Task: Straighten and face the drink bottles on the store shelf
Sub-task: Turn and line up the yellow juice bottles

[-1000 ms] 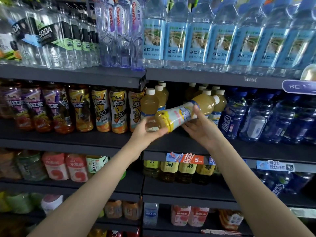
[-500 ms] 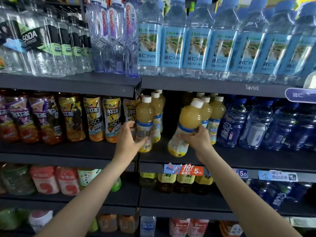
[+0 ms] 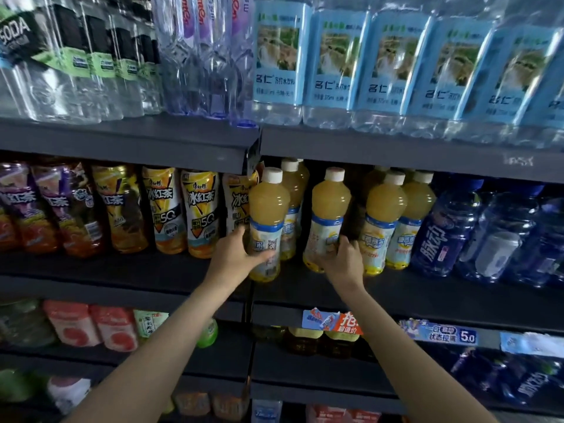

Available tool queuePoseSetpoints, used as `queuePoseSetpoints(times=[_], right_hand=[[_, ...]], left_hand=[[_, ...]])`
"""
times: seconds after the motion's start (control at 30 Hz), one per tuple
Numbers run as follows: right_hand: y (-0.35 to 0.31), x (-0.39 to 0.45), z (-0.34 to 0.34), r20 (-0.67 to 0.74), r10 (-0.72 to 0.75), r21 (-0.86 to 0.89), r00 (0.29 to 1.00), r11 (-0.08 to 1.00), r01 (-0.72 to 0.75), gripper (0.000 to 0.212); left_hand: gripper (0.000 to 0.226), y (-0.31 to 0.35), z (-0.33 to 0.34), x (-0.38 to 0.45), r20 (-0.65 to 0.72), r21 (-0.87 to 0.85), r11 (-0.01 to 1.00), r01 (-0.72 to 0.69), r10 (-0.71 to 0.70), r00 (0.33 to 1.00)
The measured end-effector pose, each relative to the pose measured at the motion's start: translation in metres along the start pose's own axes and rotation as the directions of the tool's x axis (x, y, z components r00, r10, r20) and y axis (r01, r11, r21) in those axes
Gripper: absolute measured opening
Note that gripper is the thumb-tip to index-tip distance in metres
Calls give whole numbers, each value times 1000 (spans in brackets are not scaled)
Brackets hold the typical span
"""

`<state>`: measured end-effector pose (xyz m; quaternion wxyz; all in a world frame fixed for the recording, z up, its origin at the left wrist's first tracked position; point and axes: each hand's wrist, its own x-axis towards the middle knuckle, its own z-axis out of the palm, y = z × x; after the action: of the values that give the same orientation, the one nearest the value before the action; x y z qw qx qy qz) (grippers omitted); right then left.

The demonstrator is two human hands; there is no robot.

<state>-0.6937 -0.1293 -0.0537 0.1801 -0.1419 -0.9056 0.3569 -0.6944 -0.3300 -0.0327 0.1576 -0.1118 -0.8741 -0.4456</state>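
Several yellow juice bottles with white caps stand on the middle shelf. My left hand grips the lower part of the leftmost front juice bottle, whose label shows a QR code. My right hand grips the base of the second juice bottle, which stands upright just to the right. Two more juice bottles stand at the right of it, with others behind in the dark.
Iced tea bottles fill the shelf to the left, blue sports drink bottles to the right. Water bottles line the shelf above. Price tags hang on the shelf edge, with more drinks on the shelves below.
The bottle held tilted sideways in both hands was set upright on the shelf by my right hand. My left hand moved to the leftmost bottle and gripped it.
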Motion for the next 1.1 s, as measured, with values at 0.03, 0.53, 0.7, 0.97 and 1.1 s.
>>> queuePoseSetpoints(times=[0.03,0.53,0.7,0.97,1.1], right_hand=[[-1,5,3,-21,10,10,1000,1000,-10,58],[-15,97,47,-25,136,-7,990,991,-136,38],[-9,68,35,30,19,110,999,994,-22,43],[-7,5,-15,-247,-335,-3,909,939,345,31],[4,-9,-48,-450,-339,-25,826,930,368,27]], left_hand=[[60,0,0,1,-4,2,1000,-8,8,1000],[55,-6,2,3,-28,-81,997,-8,5,1000],[56,-7,2,1,-12,-90,996,-17,16,1000],[55,18,17,-12,42,3,999,-49,48,998],[57,48,44,-8,137,174,977,-127,103,985]])
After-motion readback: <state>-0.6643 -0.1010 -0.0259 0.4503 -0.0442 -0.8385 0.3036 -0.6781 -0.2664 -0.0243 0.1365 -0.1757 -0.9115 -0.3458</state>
